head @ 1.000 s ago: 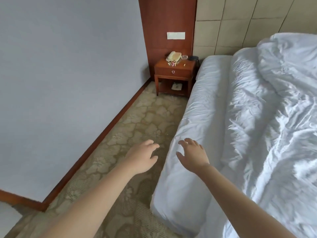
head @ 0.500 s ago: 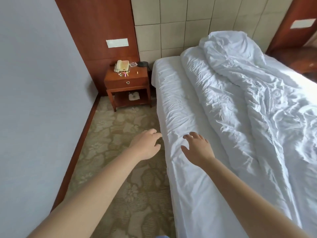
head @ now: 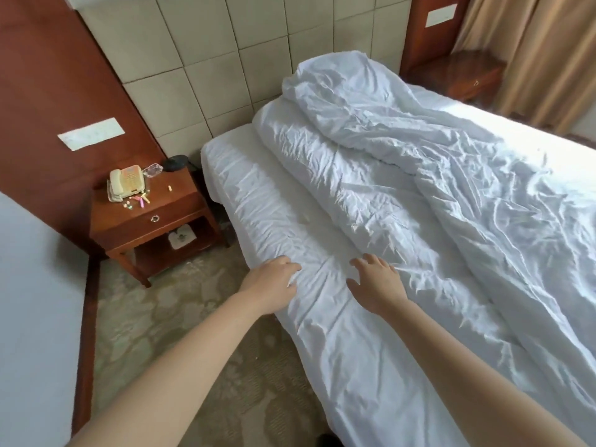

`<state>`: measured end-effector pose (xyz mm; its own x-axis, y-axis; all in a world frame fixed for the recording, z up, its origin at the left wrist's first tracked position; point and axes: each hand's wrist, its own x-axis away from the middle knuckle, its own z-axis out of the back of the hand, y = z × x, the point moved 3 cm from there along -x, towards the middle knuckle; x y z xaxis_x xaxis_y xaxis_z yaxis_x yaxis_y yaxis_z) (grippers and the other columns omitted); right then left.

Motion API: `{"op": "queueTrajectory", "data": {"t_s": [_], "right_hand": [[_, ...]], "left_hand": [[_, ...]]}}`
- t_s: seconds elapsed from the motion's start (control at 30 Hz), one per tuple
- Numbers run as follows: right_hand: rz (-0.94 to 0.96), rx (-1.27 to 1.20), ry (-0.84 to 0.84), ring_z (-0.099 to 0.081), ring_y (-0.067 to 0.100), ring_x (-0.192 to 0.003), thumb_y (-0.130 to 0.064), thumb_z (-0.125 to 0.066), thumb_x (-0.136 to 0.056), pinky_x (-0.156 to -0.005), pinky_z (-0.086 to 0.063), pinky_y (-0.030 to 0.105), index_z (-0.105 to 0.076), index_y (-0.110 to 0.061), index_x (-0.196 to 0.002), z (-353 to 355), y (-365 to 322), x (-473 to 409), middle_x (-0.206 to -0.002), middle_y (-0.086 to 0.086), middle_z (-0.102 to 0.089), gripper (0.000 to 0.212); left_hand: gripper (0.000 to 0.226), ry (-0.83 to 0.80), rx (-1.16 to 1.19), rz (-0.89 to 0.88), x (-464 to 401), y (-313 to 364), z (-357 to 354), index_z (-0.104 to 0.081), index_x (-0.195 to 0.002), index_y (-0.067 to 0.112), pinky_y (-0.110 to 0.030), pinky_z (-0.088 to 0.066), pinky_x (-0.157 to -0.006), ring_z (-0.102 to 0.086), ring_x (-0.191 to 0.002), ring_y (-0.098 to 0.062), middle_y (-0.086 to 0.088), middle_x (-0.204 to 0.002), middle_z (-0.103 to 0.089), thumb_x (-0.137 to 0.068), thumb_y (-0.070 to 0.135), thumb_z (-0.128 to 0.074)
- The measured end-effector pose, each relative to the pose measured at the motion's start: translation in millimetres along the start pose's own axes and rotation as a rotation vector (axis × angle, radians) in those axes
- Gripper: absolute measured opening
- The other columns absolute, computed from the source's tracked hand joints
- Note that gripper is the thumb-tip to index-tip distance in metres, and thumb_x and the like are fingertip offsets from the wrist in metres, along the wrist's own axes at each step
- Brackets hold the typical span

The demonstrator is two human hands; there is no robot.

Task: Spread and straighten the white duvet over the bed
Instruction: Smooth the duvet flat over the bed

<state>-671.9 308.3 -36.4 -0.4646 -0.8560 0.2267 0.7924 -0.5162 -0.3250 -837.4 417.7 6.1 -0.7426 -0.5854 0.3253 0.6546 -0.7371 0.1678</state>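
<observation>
The white duvet (head: 419, 188) lies crumpled in a long heap down the middle and right of the bed, with its top end bunched up near the headboard. A strip of wrinkled white sheet (head: 258, 204) shows bare along the bed's left side. My left hand (head: 271, 282) rests at the left edge of that strip, its fingers loosely curved on the fabric. A little to its right, my right hand (head: 375, 282) is over the sheet with fingers spread, close to the duvet's near edge.
A wooden nightstand (head: 151, 221) with a phone (head: 125, 183) stands left of the bed by the padded headboard wall (head: 225, 59). A narrow carpeted aisle (head: 193, 317) runs between bed and wall (head: 32, 317). A second nightstand (head: 467, 75) and curtain (head: 532, 59) are at the far right.
My view has swung right and toward the bed. Both hands moved from over the aisle and bed side onto the sheet; the left hand now touches the bed's edge.
</observation>
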Motion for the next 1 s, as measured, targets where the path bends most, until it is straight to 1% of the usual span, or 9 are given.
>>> {"op": "queueTrajectory", "data": {"t_s": [0.13, 0.27, 0.43, 0.57, 0.67, 0.8, 0.9, 1.0], "right_hand": [[-0.034, 0.011, 0.049, -0.036, 0.025, -0.132, -0.038, -0.046, -0.095, -0.109, -0.026, 0.037, -0.041, -0.022, -0.14, 31, -18, -59, -0.144, 0.003, -0.038, 0.048], [-0.074, 0.024, 0.094, -0.036, 0.025, -0.132, -0.037, -0.047, -0.094, -0.108, -0.026, 0.037, -0.042, -0.022, -0.138, 47, -36, -120, -0.144, 0.004, -0.038, 0.047], [-0.191, -0.001, 0.15, -0.035, 0.025, -0.134, -0.036, -0.047, -0.094, -0.108, -0.027, 0.037, -0.043, -0.023, -0.139, 56, -62, -188, -0.145, 0.004, -0.037, 0.047], [-0.313, -0.02, 0.161, -0.037, 0.024, -0.132, -0.037, -0.047, -0.094, -0.106, -0.029, 0.036, -0.044, -0.024, -0.138, 57, -77, -243, -0.145, 0.002, -0.038, 0.046], [-0.376, -0.049, 0.159, -0.038, 0.023, -0.131, -0.037, -0.048, -0.094, -0.106, -0.03, 0.035, -0.045, -0.024, -0.137, 54, -84, -277, -0.145, 0.001, -0.038, 0.045], [-0.467, -0.058, 0.155, -0.037, 0.024, -0.132, -0.036, -0.047, -0.094, -0.106, -0.028, 0.034, -0.045, -0.024, -0.137, 55, -72, -316, -0.146, 0.002, -0.037, 0.045], [-0.535, -0.074, 0.167, -0.038, 0.024, -0.131, -0.037, -0.047, -0.095, -0.106, -0.03, 0.036, -0.044, -0.023, -0.137, 61, -46, -354, -0.145, 0.003, -0.038, 0.045], [-0.569, -0.066, 0.194, -0.038, 0.025, -0.131, -0.036, -0.047, -0.095, -0.104, -0.031, 0.036, -0.044, -0.021, -0.137, 69, -12, -397, -0.144, 0.004, -0.039, 0.045]], "left_hand": [[0.048, -0.003, -0.006, -0.068, -64, -27, 38, -0.037, -0.144, 0.022, -0.037, -0.036, -0.105, -0.034, -0.134, -0.018, 0.004, -0.148, -0.033, -0.097, 0.028, -0.041], [0.048, 0.015, -0.052, -0.143, -132, -55, 68, -0.036, -0.144, 0.022, -0.036, -0.034, -0.106, -0.034, -0.134, -0.02, 0.002, -0.149, -0.033, -0.097, 0.028, -0.042], [0.049, 0.022, -0.102, -0.268, -208, -98, 110, -0.035, -0.145, 0.021, -0.036, -0.034, -0.106, -0.033, -0.136, -0.023, -0.001, -0.151, -0.03, -0.098, 0.027, -0.043], [0.05, -0.028, -0.151, -0.331, -274, -145, 140, -0.034, -0.146, 0.022, -0.037, -0.035, -0.106, -0.034, -0.136, -0.023, -0.001, -0.151, -0.03, -0.097, 0.028, -0.043], [0.049, -0.053, -0.187, -0.354, -328, -167, 146, -0.035, -0.145, 0.022, -0.039, -0.038, -0.103, -0.038, -0.132, -0.023, -0.001, -0.148, -0.034, -0.097, 0.028, -0.043], [0.048, -0.154, -0.245, -0.448, -386, -158, 136, -0.036, -0.143, 0.023, -0.039, -0.038, -0.101, -0.037, -0.132, -0.023, 0.001, -0.145, -0.037, -0.096, 0.029, -0.042], [0.046, -0.152, -0.271, -0.553, -437, -135, 139, -0.04, -0.141, 0.023, -0.039, -0.039, -0.102, -0.041, -0.129, -0.023, 0.0, -0.141, -0.04, -0.095, 0.028, -0.043], [0.045, -0.162, -0.298, -0.614, -491, -110, 142, -0.043, -0.14, 0.021, -0.039, -0.038, -0.103, -0.04, -0.129, -0.024, -0.002, -0.141, -0.041, -0.094, 0.024, -0.043]]}}
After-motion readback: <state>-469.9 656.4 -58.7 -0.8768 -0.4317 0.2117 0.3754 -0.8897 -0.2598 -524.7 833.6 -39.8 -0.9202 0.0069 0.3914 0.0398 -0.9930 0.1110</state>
